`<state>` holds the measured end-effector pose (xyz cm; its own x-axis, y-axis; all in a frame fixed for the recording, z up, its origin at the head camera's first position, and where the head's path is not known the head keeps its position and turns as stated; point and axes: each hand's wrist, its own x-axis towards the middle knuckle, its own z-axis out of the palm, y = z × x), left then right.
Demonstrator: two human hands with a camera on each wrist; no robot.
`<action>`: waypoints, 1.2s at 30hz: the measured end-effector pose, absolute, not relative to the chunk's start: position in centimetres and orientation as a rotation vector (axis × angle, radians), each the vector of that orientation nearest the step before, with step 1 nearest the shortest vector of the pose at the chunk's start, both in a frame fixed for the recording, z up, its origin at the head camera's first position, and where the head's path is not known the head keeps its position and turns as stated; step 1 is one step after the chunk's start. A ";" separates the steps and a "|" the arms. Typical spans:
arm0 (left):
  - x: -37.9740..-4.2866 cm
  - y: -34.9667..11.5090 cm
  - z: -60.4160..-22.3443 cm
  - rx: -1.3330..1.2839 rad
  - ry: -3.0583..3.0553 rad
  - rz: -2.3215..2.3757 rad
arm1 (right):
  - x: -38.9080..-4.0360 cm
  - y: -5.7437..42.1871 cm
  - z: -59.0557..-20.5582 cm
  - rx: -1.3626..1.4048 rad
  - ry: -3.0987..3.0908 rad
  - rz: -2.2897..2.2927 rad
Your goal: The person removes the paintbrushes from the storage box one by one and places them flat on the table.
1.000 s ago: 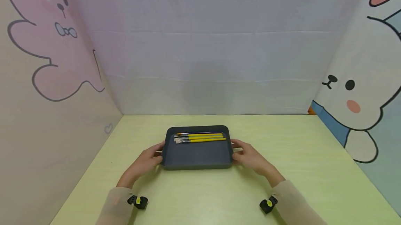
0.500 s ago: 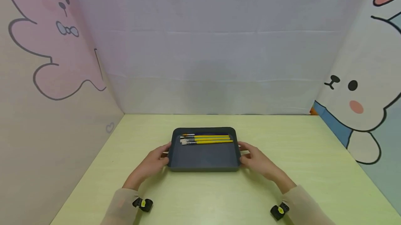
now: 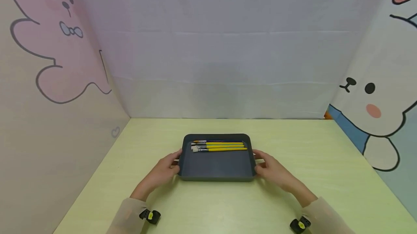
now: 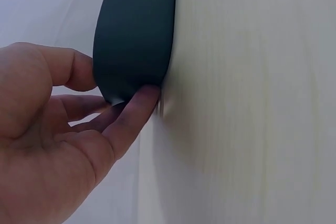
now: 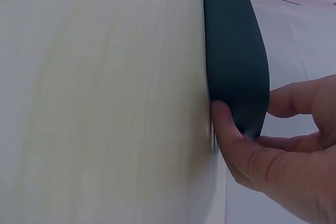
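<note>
A dark grey rectangular tray lies flat on the table, long side toward me. Several paintbrushes lie across its back part, most with yellow handles and one dark, bristles to the left. My left hand grips the tray's left end, and in the left wrist view its thumb and fingertips meet the dark wall at rim and bottom edge. At the opposite end my right hand holds the tray the same way, with a fingertip at the lower edge in the right wrist view.
The pale yellow-green table runs back to a white cloth wall. Side walls with a pink cartoon figure and a white cartoon rabbit flank it. A black wrist camera sits at the left cuff.
The tray with its brushes has slid to the right and slightly toward me, both hands moving along with it. The brushes keep their place in the tray.
</note>
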<state>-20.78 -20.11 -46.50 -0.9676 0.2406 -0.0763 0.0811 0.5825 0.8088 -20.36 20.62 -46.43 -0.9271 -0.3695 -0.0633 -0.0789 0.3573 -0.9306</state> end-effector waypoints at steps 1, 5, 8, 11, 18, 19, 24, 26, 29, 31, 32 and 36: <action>-20.8 -20.0 -46.5 0.275 2.631 1.333 | -20.3 20.7 -46.4 -0.386 2.366 -1.591; -20.6 -19.9 -46.4 0.279 2.630 1.331 | -19.9 20.8 -46.3 -0.373 2.370 -1.575; -20.5 -19.9 -46.5 0.270 2.627 1.330 | -19.8 20.7 -46.3 -0.360 2.380 -1.564; -20.3 -20.0 -46.6 0.253 2.620 1.334 | -19.6 20.6 -46.2 -0.360 2.397 -1.539; -20.4 -19.8 -46.9 0.267 2.615 1.354 | -19.3 20.6 -46.0 -0.372 2.427 -1.530; -20.4 -19.8 -46.9 0.269 2.613 1.356 | -19.3 20.6 -46.0 -0.362 2.427 -1.532; -20.2 -19.9 -46.8 0.263 2.612 1.354 | -19.3 20.6 -45.9 -0.369 2.434 -1.524; -20.1 -19.9 -46.8 0.260 2.616 1.348 | -19.3 20.6 -45.9 -0.380 2.436 -1.515; -20.1 -19.9 -46.8 0.260 2.617 1.344 | -19.3 20.6 -45.9 -0.353 2.443 -1.505; -20.2 -19.9 -46.8 0.259 2.620 1.339 | -19.4 20.7 -46.0 -0.355 2.450 -1.493; -20.2 -19.9 -46.8 0.260 2.621 1.336 | -19.4 20.7 -46.0 -0.354 2.452 -1.492; -20.2 -19.8 -46.8 0.259 2.628 1.330 | -19.3 20.8 -46.0 -0.376 2.456 -1.489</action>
<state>-20.18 -19.85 -46.83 -0.9678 0.2369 -0.0852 0.0717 0.5838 0.8087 -19.34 20.77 -45.99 -0.9369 -0.3417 -0.0741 -0.0924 0.4463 -0.8901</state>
